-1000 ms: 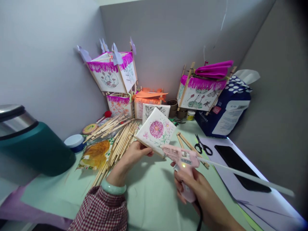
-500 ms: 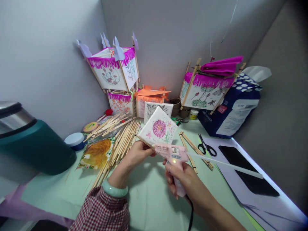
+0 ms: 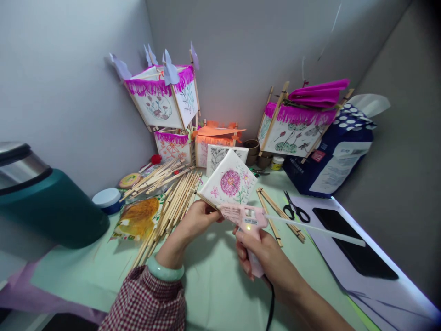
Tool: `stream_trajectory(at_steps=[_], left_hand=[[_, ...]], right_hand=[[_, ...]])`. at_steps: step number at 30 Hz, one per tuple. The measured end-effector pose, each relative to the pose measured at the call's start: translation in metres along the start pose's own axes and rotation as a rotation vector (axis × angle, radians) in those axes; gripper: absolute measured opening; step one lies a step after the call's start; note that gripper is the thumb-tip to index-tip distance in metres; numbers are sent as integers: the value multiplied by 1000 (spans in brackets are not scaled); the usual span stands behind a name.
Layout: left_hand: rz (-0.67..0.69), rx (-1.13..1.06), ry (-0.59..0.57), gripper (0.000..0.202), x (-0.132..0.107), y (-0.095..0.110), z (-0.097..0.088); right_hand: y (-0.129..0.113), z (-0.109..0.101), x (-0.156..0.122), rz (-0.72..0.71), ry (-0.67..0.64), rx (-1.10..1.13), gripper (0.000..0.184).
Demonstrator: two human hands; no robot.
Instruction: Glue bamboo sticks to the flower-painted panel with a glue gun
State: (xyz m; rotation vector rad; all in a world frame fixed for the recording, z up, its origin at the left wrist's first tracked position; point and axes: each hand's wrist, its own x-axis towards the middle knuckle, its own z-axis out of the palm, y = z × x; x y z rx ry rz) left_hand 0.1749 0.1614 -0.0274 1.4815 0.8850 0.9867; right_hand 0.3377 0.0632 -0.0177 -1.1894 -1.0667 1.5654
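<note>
My left hand (image 3: pixel 197 221) is closed on the lower left edge of a small white paper lantern (image 3: pixel 229 181), tilted corner up, with a purple flower drawn on its face and a wooden stick along its edge. In my right hand (image 3: pixel 258 253) is a pink glue gun (image 3: pixel 250 220) with a small light lit and a long clear glue stick (image 3: pixel 320 231) sticking out of its back. The gun's nozzle is at the lantern's lower edge, close to my left fingertips; whether it touches is hard to tell.
Bundled wooden sticks (image 3: pixel 172 202) lie left of my hands, near a teal bottle (image 3: pixel 51 207). Finished lanterns (image 3: pixel 161 101) stand at the back. On the right are a stick frame (image 3: pixel 287 220), scissors (image 3: pixel 296 214), a black phone (image 3: pixel 354 243) and a blue tissue pack (image 3: pixel 330 161).
The lantern and glue gun have shifted very slightly up. The glue stick's rear end sits closer to the gun. Both hands keep their hold.
</note>
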Motion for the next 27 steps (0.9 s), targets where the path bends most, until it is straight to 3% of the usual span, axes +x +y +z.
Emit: stream_trajectory(at_steps=[9, 27], left_hand=[[-1, -4, -10, 8, 2, -4, -2], [-74, 23, 17, 3, 3, 0, -1]], right_hand=[[0, -2, 2, 13, 35, -124, 38], [6, -6, 3, 20, 57, -135, 31]])
